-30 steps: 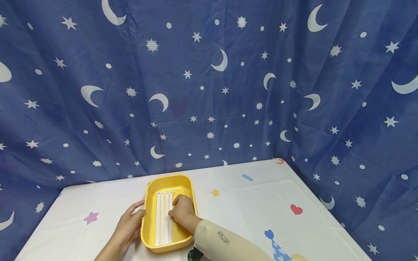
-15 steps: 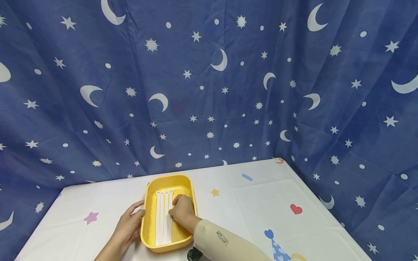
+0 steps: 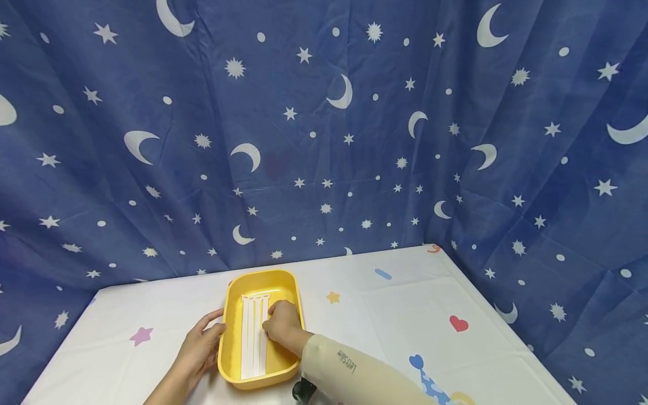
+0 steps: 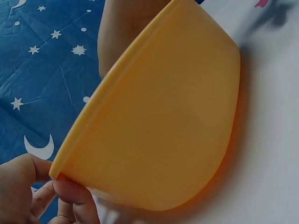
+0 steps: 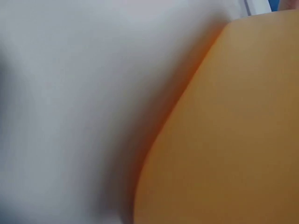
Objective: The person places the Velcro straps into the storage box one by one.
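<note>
A yellow plastic tray point(image 3: 280, 372) stands on the table. Several long white flat strips point(image 3: 246, 337) with flared far ends lie side by side in it, lengthwise. My left hand point(image 3: 197, 346) pinches the tray's left rim; the left wrist view shows its fingers point(image 4: 72, 191) at the rim's edge. Inside the tray, against the right side of the row, is my right hand point(image 3: 284, 326). Its fingers are bent, with thumb and forefinger at the rightmost strip's edge; I cannot tell whether they grip it. In the right wrist view only the tray's outer wall point(image 5: 233, 140) shows, with the hand out of sight.
The white tablecloth point(image 3: 374, 337) carries printed stars, a heart and a party hat. A blue curtain point(image 3: 304, 140) with moons and stars closes off the back and right side. A small dark object point(image 3: 304, 389) sits under the right forearm, by the tray.
The far ends of the white strips look more level than before. My right hand has shifted very slightly away from me; the left hand and the tray keep their places.
</note>
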A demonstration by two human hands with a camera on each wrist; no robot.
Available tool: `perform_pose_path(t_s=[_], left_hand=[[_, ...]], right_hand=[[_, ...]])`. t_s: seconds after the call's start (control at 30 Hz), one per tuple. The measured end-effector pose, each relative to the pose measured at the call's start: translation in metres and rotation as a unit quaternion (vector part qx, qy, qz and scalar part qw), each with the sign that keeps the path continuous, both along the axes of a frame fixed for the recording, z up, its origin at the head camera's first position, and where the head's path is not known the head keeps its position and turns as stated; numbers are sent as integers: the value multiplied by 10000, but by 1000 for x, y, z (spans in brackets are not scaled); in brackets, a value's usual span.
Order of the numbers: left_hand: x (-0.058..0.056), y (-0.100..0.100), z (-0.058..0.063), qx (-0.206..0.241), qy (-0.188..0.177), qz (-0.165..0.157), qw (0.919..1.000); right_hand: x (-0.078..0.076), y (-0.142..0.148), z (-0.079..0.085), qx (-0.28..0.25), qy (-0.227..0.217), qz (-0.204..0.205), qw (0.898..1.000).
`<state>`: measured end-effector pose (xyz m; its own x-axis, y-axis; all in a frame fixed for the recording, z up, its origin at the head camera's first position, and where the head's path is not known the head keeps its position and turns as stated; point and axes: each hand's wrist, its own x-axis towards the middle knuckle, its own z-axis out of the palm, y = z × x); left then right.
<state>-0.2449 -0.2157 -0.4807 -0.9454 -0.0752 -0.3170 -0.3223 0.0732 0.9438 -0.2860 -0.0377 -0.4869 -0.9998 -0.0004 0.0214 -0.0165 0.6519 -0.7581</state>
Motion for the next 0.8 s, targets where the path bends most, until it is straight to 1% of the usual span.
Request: perform_pose_path(t_s=[0.07,0.13,0.27,0.37,0.43,0.6,0.8], left_hand=[[0,0,1,-8,-10,-3,10000],[1,-1,1,11,-7,-6,10000],[1,-2,2,64,23,-25,10000],[1,-2,2,79,9,-39,10000],[1,-3,2,79,0,-44,10000],[1,-6,1,16,-48,5,10000],[3,-10,-1,-110,-69,27,9999]], right_hand=[[0,1,4,150,46,45,9999],[0,2,9,90,-47,69,9999],[3,3,19,-549,-454,78,9974],[6,5,28,-1154,-730,118,9906],[8,8,35,-1441,-829,201,9859],[9,19,48,-1767,-891,468,9791],[2,34,53,-2007,-855,725,9732]])
